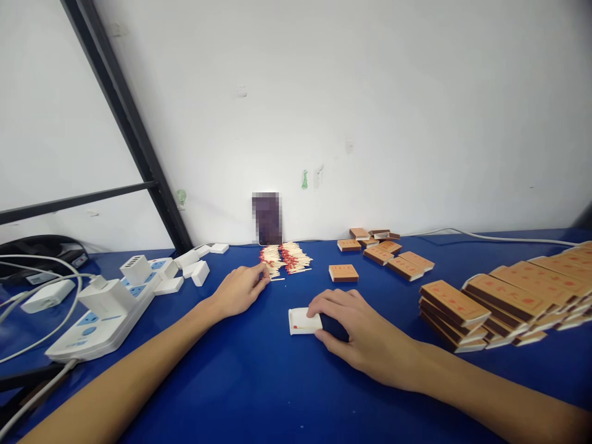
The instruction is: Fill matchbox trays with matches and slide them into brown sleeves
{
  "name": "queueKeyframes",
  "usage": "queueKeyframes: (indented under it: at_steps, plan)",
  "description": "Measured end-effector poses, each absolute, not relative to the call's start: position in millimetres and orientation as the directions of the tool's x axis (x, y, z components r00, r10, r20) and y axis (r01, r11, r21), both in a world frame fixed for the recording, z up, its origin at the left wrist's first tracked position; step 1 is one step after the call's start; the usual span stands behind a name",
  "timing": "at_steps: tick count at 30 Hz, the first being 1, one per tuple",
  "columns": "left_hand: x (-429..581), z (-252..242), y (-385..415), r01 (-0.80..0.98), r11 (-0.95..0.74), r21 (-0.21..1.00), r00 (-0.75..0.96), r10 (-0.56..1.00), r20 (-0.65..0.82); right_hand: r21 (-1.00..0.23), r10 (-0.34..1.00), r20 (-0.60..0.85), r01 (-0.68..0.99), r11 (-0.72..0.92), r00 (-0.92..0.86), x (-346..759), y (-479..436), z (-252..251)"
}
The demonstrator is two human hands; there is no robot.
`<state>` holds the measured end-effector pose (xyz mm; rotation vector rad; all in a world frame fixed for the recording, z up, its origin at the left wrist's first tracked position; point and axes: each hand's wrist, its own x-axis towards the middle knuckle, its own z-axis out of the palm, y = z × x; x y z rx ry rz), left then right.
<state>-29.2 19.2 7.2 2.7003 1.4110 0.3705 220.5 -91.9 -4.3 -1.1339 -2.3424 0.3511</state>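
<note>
My left hand (243, 290) reaches to the near left edge of a pile of red-tipped matches (296, 258). Its thumb and fingers are drawn together there; whether a match is between them is hidden. One loose match (277, 279) lies just right of the fingertips. My right hand (358, 327) grips the right end of a white matchbox tray (298, 317), fingers on top and thumb at the near side. The tray lies flat on the table, open side up. A red-headed match shows inside it; the fingers cover its right part.
Orange matchboxes (343, 272) lie scattered behind my right hand, and stacked matchboxes (456, 302) stand at the right. A power strip (106, 320) with white chargers and cables occupies the left. A dark, blurred upright object (268, 219) leans at the wall behind the matches.
</note>
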Motion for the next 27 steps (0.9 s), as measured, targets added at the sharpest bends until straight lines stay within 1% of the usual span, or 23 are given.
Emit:
queueKeyframes:
  at_steps: [3,5,8,10,12,14,17,19,20,22,23,24,25,27]
  plan:
    - [-28.7,10.3,16.1,0.766,-0.606,0.214,0.586,0.796,0.155,-0.440,0.790,0.327,0.657,0.612,-0.518,220.4,-91.9,-4.8]
    - [-25.6,14.5,7.8,0.706,-0.640,0.304,0.636,0.761,0.125,-0.438,0.794,0.325,0.662,0.608,-0.514,220.3,-91.9,-5.6]
    - [-16.4,21.5,-11.8,0.584,-0.652,0.484,0.713,0.697,0.078,-0.438,0.800,0.332,0.670,0.600,-0.499,220.2,-91.5,-7.7]
    - [-9.5,24.2,-24.6,0.529,-0.639,0.558,0.746,0.663,0.053,-0.449,0.804,0.338,0.667,0.594,-0.489,220.3,-91.2,-9.0]
    - [-4.1,24.3,-33.2,0.510,-0.636,0.580,0.768,0.640,0.027,-0.467,0.810,0.336,0.662,0.586,-0.480,220.5,-91.2,-9.6]
    - [-1.2,22.5,-36.3,0.508,-0.641,0.574,0.780,0.625,0.007,-0.474,0.813,0.329,0.660,0.583,-0.481,220.6,-91.4,-9.0]
    - [-2.8,20.3,-31.8,0.512,-0.645,0.568,0.767,0.641,0.037,-0.455,0.800,0.320,0.659,0.599,-0.507,220.3,-92.2,-6.7]
    - [-8.3,21.1,-23.9,0.556,-0.658,0.509,0.720,0.686,0.100,-0.444,0.794,0.317,0.659,0.607,-0.518,219.9,-92.8,-5.4]
    - [-12.3,22.0,-18.8,0.597,-0.670,0.441,0.695,0.706,0.133,-0.442,0.792,0.317,0.658,0.610,-0.521,219.8,-93.0,-5.0]
    - [-21.8,23.6,-7.5,0.691,-0.678,0.251,0.655,0.734,0.178,-0.439,0.786,0.315,0.653,0.617,-0.532,219.6,-93.4,-4.5]
    - [-26.6,23.8,-1.7,0.724,-0.670,0.163,0.645,0.742,0.182,-0.437,0.785,0.314,0.652,0.619,-0.534,219.5,-93.7,-4.2]
    - [-30.9,23.4,3.6,0.750,-0.652,0.106,0.630,0.755,0.182,-0.435,0.785,0.314,0.655,0.618,-0.533,219.4,-94.0,-3.8]
    - [-34.3,22.3,8.4,0.766,-0.638,0.074,0.619,0.764,0.180,-0.435,0.788,0.312,0.657,0.615,-0.531,219.3,-94.3,-3.3]
    - [-38.0,18.6,15.5,0.769,-0.637,0.053,0.619,0.763,0.184,-0.439,0.793,0.308,0.662,0.608,-0.525,219.1,-94.9,-2.2]
